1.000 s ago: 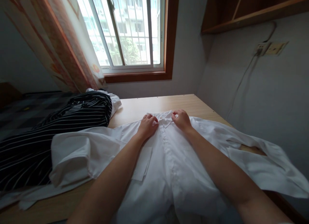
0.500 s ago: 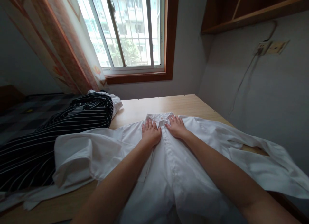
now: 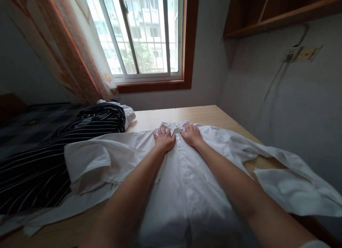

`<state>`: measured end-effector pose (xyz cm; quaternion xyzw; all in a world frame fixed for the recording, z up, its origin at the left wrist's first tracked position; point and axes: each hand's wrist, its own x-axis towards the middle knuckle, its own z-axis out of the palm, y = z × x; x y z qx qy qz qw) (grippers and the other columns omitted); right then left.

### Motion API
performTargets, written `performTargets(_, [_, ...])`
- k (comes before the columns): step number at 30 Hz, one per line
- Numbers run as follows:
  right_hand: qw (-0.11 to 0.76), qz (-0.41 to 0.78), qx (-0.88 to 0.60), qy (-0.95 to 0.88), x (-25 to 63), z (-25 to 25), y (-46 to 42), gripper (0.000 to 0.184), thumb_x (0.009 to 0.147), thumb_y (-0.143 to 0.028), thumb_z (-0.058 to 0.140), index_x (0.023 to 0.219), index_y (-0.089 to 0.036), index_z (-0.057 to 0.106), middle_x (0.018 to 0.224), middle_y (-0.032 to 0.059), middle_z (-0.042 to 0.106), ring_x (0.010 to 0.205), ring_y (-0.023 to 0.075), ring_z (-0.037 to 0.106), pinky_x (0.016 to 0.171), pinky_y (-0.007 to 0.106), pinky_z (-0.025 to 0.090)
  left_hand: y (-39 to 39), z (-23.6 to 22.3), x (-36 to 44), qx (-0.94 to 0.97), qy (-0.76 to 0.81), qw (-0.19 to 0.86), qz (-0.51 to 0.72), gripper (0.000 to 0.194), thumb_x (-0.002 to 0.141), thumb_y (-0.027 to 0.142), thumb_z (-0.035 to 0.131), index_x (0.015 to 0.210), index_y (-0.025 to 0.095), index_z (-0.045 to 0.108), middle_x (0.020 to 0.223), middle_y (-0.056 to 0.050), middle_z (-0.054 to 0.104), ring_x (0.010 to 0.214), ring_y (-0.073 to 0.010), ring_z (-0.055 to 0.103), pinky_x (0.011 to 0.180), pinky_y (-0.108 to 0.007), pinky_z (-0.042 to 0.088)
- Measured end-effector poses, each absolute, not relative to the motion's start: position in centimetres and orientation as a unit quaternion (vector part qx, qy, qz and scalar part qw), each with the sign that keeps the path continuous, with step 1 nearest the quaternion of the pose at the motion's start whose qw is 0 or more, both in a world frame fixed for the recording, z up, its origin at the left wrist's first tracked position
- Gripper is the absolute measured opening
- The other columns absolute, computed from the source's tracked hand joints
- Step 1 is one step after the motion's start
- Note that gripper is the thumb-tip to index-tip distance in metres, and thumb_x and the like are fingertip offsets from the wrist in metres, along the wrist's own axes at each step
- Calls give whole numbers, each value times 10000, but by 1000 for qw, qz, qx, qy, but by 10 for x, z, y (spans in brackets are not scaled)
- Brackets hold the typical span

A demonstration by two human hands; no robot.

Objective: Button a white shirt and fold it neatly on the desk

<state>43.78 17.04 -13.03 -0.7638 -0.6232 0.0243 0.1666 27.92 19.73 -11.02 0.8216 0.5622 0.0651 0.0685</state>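
Observation:
A white button-up shirt (image 3: 181,177) lies front side up on the wooden table, its collar at the far end and its sleeves spread to both sides. My left hand (image 3: 164,139) rests flat on the shirt just left of the collar, fingers spread. Flat on the cloth right of the button line is my right hand (image 3: 191,135), its fingers apart and pointing at the collar. Neither hand grips the fabric. My forearms cover parts of the shirt's body.
Black clothing with white stripes (image 3: 101,123) is heaped on the left, over a checked cloth (image 3: 16,130). The table (image 3: 197,112) runs toward the window (image 3: 146,34). A shelf (image 3: 288,16) and a plugged-in cable (image 3: 269,88) are on the right wall.
Both hands have slid slightly away from me and to the left, and the shirt has shifted with them. More bare table shows in the gap by the right sleeve.

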Motion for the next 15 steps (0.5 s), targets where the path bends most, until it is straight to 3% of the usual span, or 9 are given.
performTargets(6, [253, -51, -735, -627, 439, -123, 180, 294, 905, -334, 547, 1124, -173, 656, 1240, 136, 615, 1202, 255, 489, 1036, 378, 353, 218, -111, 281, 822, 561, 62, 73, 651, 937, 497, 304, 1503, 177, 349, 1619, -148, 188, 1497, -349, 116, 1176, -599, 83])
performTargets(11, [263, -44, -678, -685, 443, -122, 184, 225, 898, -180, 507, 1024, -151, 692, 1088, 104, 664, 1069, 206, 552, 982, 303, 383, 220, -117, 279, 824, 552, 37, 121, 626, 930, 472, 366, 1462, 145, 417, 1588, -166, 279, 1491, -342, 158, 1191, -575, 72])
performTargets(15, [265, -29, -653, -709, 446, -125, 184, 251, 897, -156, 490, 1007, -153, 716, 1083, 94, 686, 1043, 185, 574, 969, 276, 391, 217, -116, 277, 873, 446, -7, 198, 569, 892, 244, 447, 1454, 154, 435, 1562, -123, 356, 1482, -274, 217, 1223, -483, 104])
